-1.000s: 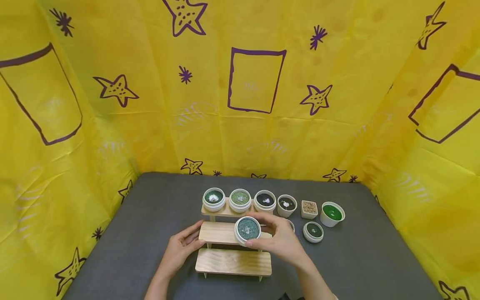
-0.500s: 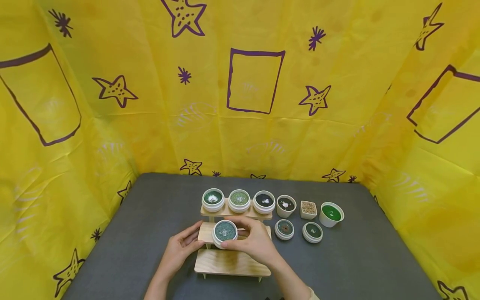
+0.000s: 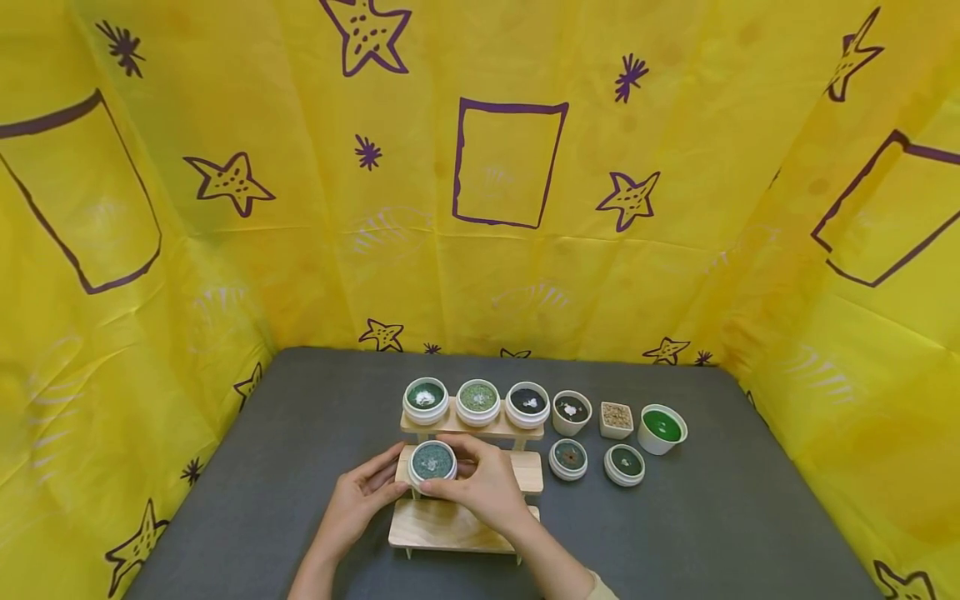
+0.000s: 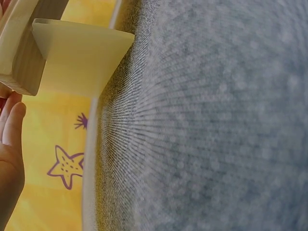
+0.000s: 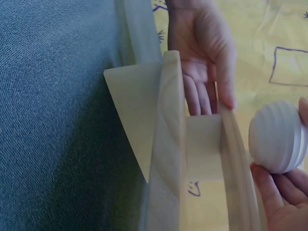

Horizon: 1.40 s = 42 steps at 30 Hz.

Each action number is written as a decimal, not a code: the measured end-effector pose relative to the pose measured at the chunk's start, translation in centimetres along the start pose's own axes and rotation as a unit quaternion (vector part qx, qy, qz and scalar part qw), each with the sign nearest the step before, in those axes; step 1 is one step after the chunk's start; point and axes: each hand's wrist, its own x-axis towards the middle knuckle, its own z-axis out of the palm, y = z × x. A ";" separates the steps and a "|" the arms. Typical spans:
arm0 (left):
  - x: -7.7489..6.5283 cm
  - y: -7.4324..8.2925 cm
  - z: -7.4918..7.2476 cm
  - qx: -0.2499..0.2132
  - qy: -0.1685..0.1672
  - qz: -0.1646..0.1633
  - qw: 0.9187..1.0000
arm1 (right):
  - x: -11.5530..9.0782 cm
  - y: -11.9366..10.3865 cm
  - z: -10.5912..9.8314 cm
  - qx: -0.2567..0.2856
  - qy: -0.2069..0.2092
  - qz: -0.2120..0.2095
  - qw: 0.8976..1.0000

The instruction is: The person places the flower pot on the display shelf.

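A three-step wooden stand (image 3: 427, 527) is on the dark table. My left hand (image 3: 363, 493) grips the left end of its middle shelf, thumb on top, as the right wrist view also shows. In my right hand (image 3: 483, 487) is a small white ribbed pot (image 3: 433, 460) with a speckled teal fill, pinched between thumb and fingers. The pot's base (image 5: 257, 139) is close over the left part of the middle shelf, near my left thumb. On the top shelf stand a dark green pot (image 3: 425, 397), a light speckled green pot (image 3: 478, 400) and a near-black pot (image 3: 527, 403).
Right of the stand are a dark cup (image 3: 572, 412), a square pot of tan grains (image 3: 617, 419), a bright green cup (image 3: 662, 428) and two low white pots, one teal with a brown mark (image 3: 567, 458), one dark green (image 3: 624, 463). Yellow cloth (image 3: 510, 275) encloses the table behind.
My right hand has carried the teal pot leftward along the middle shelf to its left end. The low pot with the brown mark has come into full view. My left hand has stayed put.
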 end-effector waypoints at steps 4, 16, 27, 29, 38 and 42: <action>0.0 0.1 0.0 -0.007 -0.008 0.008 1.000 | 0.1 0.2 0.5 -0.002 0.012 -0.001 1.000; 0.1 0.0 -0.1 -0.006 -0.007 0.001 1.000 | 0.5 0.9 1.3 -0.025 0.041 -0.027 0.999; 0.0 -0.2 -0.1 -0.027 -0.010 0.013 0.999 | 0.6 0.9 2.1 -0.053 0.065 -0.067 0.994; 0.0 -0.2 -0.1 -0.029 -0.012 0.014 0.999 | 0.6 1.0 2.2 -0.060 0.072 -0.077 0.993; 0.0 -0.2 -0.2 -0.032 -0.025 0.036 0.999 | 0.6 1.3 2.4 -0.073 0.080 -0.092 0.990; 0.1 -0.1 -0.2 -0.028 -0.024 0.034 0.999 | 0.6 1.4 2.4 -0.070 0.081 -0.090 0.990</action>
